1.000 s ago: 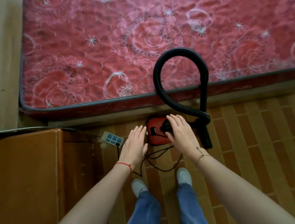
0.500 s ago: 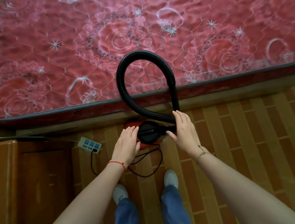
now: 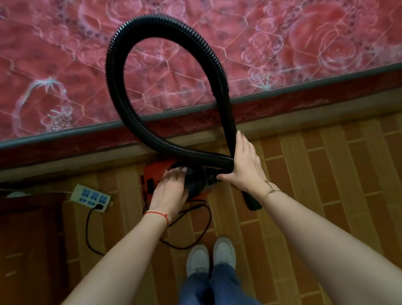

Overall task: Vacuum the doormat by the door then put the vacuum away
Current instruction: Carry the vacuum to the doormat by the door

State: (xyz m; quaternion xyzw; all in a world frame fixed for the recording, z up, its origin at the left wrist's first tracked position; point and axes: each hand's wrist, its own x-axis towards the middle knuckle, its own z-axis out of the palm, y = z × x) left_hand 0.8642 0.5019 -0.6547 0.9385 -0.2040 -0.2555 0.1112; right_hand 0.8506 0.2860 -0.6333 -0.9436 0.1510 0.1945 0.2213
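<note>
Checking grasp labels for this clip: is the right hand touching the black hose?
Touching. The head view shows the right hand wrapped around the black hose where its loop crosses itself, the thumb below and the fingers laid along the tube.

Both arms reach down; left hand (image 3: 171, 190) lies flat, right hand (image 3: 244, 165) apparently clasping (thumb tucked under).

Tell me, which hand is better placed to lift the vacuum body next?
Probably the left hand: it rests on the red vacuum body. The right hand grips the crossed black hose beside it.
</note>
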